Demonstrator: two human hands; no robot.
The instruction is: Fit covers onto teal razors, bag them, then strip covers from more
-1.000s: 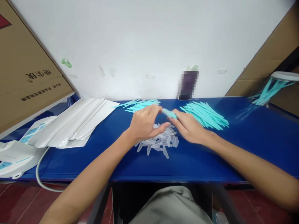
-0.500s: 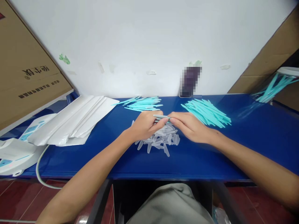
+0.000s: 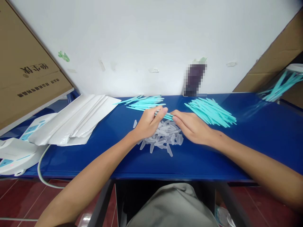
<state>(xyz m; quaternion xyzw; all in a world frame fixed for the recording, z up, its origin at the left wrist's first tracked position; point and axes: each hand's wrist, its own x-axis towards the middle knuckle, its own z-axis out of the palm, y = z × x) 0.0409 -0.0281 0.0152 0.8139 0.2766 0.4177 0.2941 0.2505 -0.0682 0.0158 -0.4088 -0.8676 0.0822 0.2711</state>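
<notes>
My left hand [image 3: 151, 121] is closed around a few thin turquoise sticks [image 3: 168, 116], whose ends stick out to the right. The fingertips of my right hand [image 3: 193, 126] are pinched at those ends, close to my left hand. Below both hands lies a pile of small translucent plastic pieces [image 3: 163, 135] on the blue table [image 3: 201, 164]. One heap of turquoise sticks [image 3: 148, 102] is behind my left hand, and a larger turquoise heap [image 3: 211, 112] lies behind my right hand.
White plastic bags [image 3: 71, 123] lie at the left beside a white device [image 3: 21, 157] with a cable. Cardboard [image 3: 30, 63] leans at the far left. A phone [image 3: 194, 78] stands against the wall. A clear container [image 3: 281, 85] holds sticks at the right.
My left thumb has lifted and shifted slightly, and the held sticks now slant down to the right. The view has moved a little.
</notes>
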